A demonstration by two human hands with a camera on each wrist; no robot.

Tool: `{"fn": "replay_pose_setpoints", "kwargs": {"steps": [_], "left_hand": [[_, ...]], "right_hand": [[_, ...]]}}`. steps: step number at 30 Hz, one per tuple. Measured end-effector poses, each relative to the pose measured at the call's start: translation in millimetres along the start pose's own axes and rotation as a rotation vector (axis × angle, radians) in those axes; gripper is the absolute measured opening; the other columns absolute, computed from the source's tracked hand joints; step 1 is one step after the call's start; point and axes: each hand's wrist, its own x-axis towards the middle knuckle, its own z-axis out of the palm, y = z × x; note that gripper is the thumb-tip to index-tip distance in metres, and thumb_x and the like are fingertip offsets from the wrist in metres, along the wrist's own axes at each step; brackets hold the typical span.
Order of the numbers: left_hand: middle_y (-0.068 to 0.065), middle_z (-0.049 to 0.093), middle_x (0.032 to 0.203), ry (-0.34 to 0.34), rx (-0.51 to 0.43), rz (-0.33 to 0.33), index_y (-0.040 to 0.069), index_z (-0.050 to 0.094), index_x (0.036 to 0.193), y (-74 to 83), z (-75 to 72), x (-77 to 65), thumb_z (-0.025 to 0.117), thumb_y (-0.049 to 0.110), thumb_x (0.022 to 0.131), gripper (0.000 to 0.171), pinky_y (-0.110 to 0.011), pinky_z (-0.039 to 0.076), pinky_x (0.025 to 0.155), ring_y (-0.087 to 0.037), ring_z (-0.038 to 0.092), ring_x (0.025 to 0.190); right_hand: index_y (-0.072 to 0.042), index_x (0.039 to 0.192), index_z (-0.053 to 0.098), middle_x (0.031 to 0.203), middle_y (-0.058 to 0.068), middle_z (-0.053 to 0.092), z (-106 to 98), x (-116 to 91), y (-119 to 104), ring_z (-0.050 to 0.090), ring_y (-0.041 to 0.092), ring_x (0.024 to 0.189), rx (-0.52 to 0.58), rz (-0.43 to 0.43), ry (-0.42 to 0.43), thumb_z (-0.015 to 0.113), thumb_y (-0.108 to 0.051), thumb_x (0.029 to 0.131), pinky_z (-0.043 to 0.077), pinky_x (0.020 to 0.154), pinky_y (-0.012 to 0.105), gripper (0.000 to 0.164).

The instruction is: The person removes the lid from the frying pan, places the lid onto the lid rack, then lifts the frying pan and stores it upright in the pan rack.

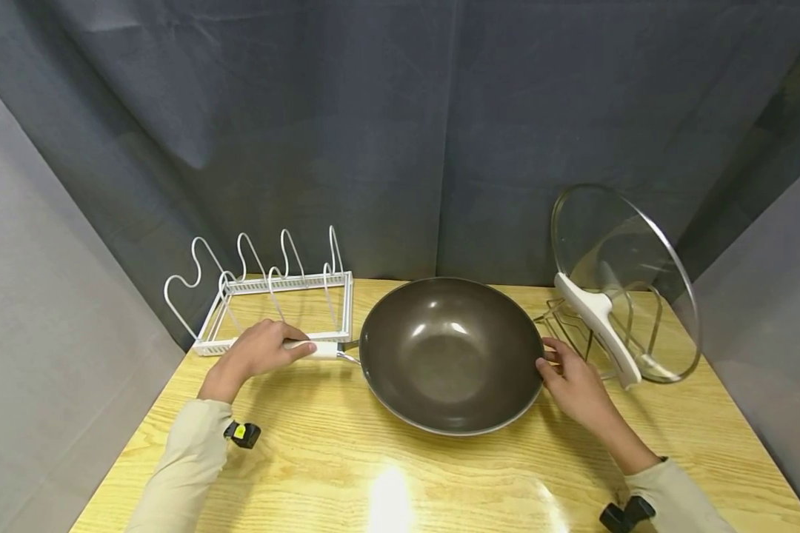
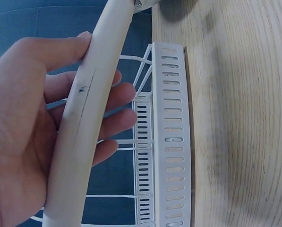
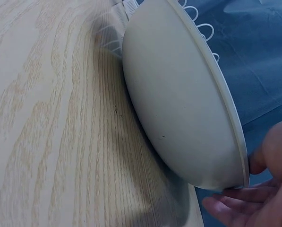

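A dark brown wok with a pale outside faces up over the middle of the table. Its white handle points left, and my left hand holds it. The left wrist view shows the fingers wrapped under the handle, with the thumb along its side. At the opposite side, my right hand pinches the rim, thumb inside and fingers underneath. In the right wrist view the wok's cream underside is close above the wood; whether it touches cannot be told.
Behind the left hand stands a white rack with several wavy wire dividers. To the right, a glass lid with a white handle leans upright on a metal wire stand. Dark curtain hangs behind the wooden table.
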Motion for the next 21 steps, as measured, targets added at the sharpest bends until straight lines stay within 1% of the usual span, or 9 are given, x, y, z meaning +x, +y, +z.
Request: {"fn": "replay_pose_setpoints", "kwargs": {"steps": [4, 8, 14, 17, 20, 21], "left_hand": [[0.002, 0.077, 0.111, -0.003, -0.005, -0.010, 0.019, 0.080, 0.115, 0.2, 0.8, -1.3, 0.062, 0.053, 0.099, 0.041, -0.048, 0.056, 0.091, -0.023, 0.073, 0.101], [0.001, 0.077, 0.112, -0.005, -0.007, -0.012, 0.018, 0.079, 0.116, -0.1, 0.7, -3.0, 0.061, 0.052, 0.099, 0.042, -0.050, 0.056, 0.091, -0.024, 0.073, 0.102], [0.000, 0.077, 0.111, 0.015, -0.004, -0.006, 0.017, 0.080, 0.115, 2.8, 0.5, -5.1, 0.063, 0.048, 0.099, 0.039, -0.049, 0.056, 0.091, -0.024, 0.073, 0.101], [-0.002, 0.077, 0.112, 0.026, -0.003, -0.004, 0.017, 0.080, 0.114, 5.2, 0.7, -6.5, 0.063, 0.045, 0.099, 0.037, -0.049, 0.056, 0.090, -0.024, 0.073, 0.101], [-0.002, 0.077, 0.112, 0.029, -0.008, -0.011, 0.017, 0.081, 0.113, 7.7, 0.7, -7.9, 0.063, 0.044, 0.099, 0.035, -0.048, 0.056, 0.088, -0.023, 0.073, 0.099], [-0.003, 0.077, 0.112, 0.030, -0.011, -0.011, 0.016, 0.081, 0.113, 8.3, 0.8, -8.4, 0.063, 0.043, 0.100, 0.035, -0.048, 0.056, 0.087, -0.023, 0.073, 0.098]], "right_hand": [[0.007, 0.149, 0.041, 0.129, 0.030, 0.064, 0, 0, -1, 0.068, 0.042, 0.111, 0.002, 0.007, -0.008, 0.051, -0.019, 0.107, 0.056, 0.088, 0.054, 0.051], [0.008, 0.149, 0.040, 0.130, 0.030, 0.064, 1, 1, -2, 0.068, 0.042, 0.113, -0.005, -0.002, -0.018, 0.050, -0.018, 0.107, 0.054, 0.090, 0.057, 0.050], [0.009, 0.149, 0.039, 0.127, 0.028, 0.067, 2, 5, 0, 0.069, 0.035, 0.103, -0.039, -0.007, -0.030, 0.047, -0.018, 0.108, 0.051, 0.090, 0.057, 0.050], [0.010, 0.148, 0.040, 0.126, 0.028, 0.067, 1, 6, 0, 0.069, 0.034, 0.101, -0.051, -0.013, -0.026, 0.048, -0.018, 0.108, 0.051, 0.090, 0.058, 0.049], [0.010, 0.147, 0.041, 0.122, 0.027, 0.069, 0, 8, 0, 0.070, 0.031, 0.093, -0.055, -0.020, -0.028, 0.049, -0.017, 0.107, 0.052, 0.087, 0.057, 0.049], [0.011, 0.146, 0.042, 0.122, 0.028, 0.069, 0, 10, 0, 0.070, 0.031, 0.093, -0.057, -0.024, -0.027, 0.049, -0.017, 0.107, 0.052, 0.088, 0.057, 0.049]]}}
